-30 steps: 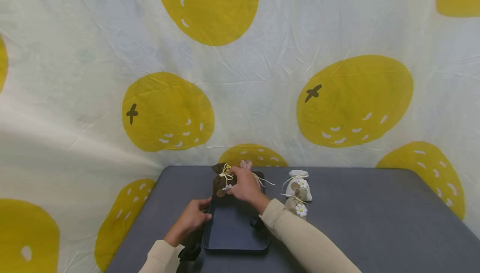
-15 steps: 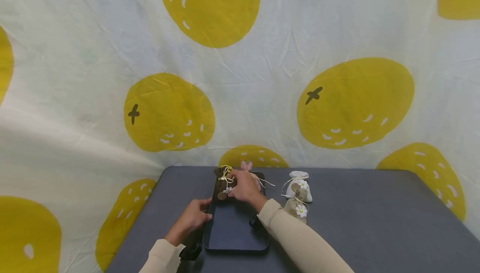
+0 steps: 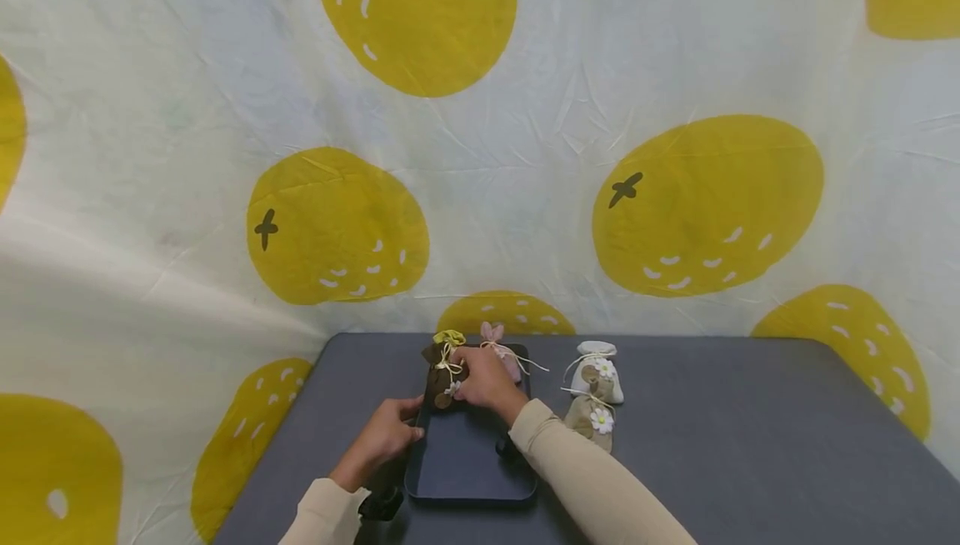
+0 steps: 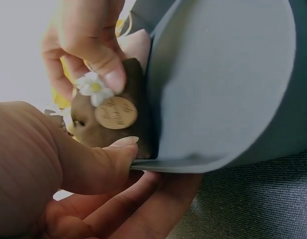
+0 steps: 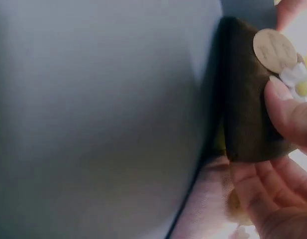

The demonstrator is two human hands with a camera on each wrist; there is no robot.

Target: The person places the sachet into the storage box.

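My right hand (image 3: 487,378) grips a dark brown drawstring pouch (image 3: 439,385) with a pale cord bow. Its thumb lies beside a white flower and a round wooden tag (image 5: 274,51) on the pouch's front. The pouch stands low at the far left of a dark tray (image 3: 472,474). My left hand (image 3: 381,438) pinches the tray's left rim, thumb on the inside and fingers underneath in the left wrist view. Right behind the brown pouch shows the top of a yellow pouch (image 3: 450,336). A pink pouch (image 3: 513,365) sits at the tray's far right, partly hidden by my right hand.
Right of the tray, a white pouch (image 3: 582,380) and a beige pouch (image 3: 585,422) with daisies stand one before the other on the grey table (image 3: 735,437). My right sleeve passes close by the beige one. A fruit-print curtain (image 3: 525,220) hangs behind the table.
My right hand has brought the brown pouch slightly down and nearer me, and more of the yellow pouch shows behind it. My left hand has stayed on the tray's rim.
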